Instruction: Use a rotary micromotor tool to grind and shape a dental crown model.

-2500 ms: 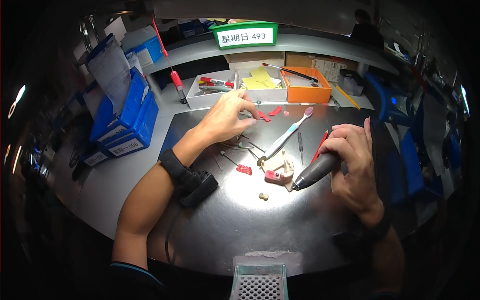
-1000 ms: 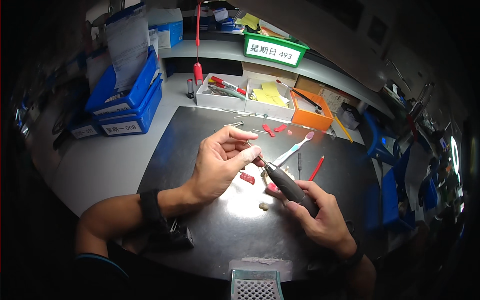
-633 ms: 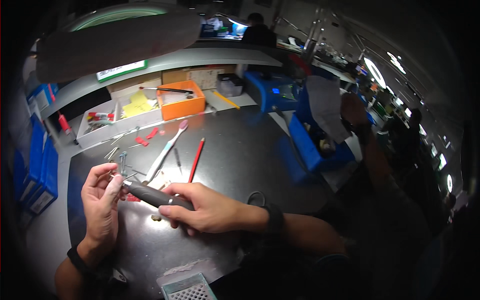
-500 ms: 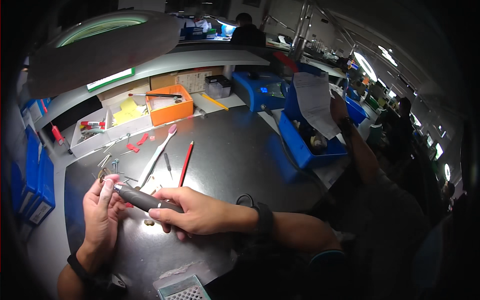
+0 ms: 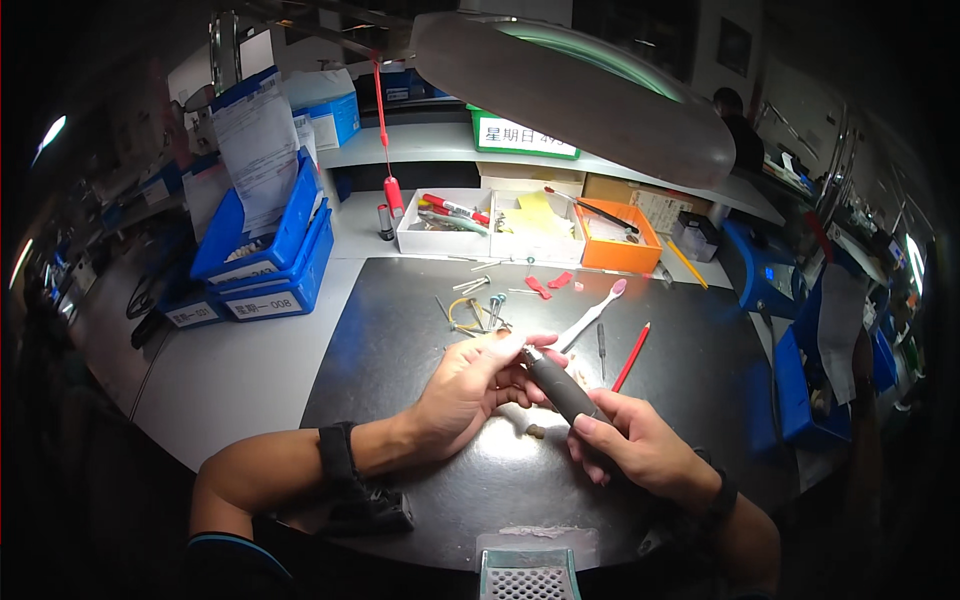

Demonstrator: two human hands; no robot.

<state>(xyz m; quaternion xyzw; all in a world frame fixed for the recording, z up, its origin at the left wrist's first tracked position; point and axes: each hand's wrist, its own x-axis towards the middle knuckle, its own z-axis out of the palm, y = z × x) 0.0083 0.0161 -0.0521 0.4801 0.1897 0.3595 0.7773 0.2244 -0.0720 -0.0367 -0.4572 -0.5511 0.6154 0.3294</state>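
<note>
My right hand point(image 5: 640, 445) grips the rear of a dark rotary handpiece point(image 5: 563, 390) with a metal nose, slanting up to the left. At that nose, the thumb and fingers of my left hand point(image 5: 465, 390) pinch together; whatever small piece they hold is too hidden to name. On the dark work mat just below lies a small brownish lump point(image 5: 535, 432). Beyond the hands are a white toothbrush point(image 5: 588, 318) with pink bristles, a thin dark tool point(image 5: 601, 342) and a red pencil point(image 5: 632, 357). Several slim metal bits point(image 5: 495, 308) lie past my left fingers.
White trays point(image 5: 445, 238) with pens and an orange tray point(image 5: 612, 262) line the back. Stacked blue bins point(image 5: 272, 290) stand left; a blue control box point(image 5: 757, 270) and another blue bin point(image 5: 812, 400) stand right. A lamp point(image 5: 570, 100) hangs overhead. A perforated metal tray point(image 5: 528, 582) sits at the front edge.
My view has swung left, so the bench appears farther right and the left bins show fully. Both hands remain at the handpiece, which now points more steeply away from me.
</note>
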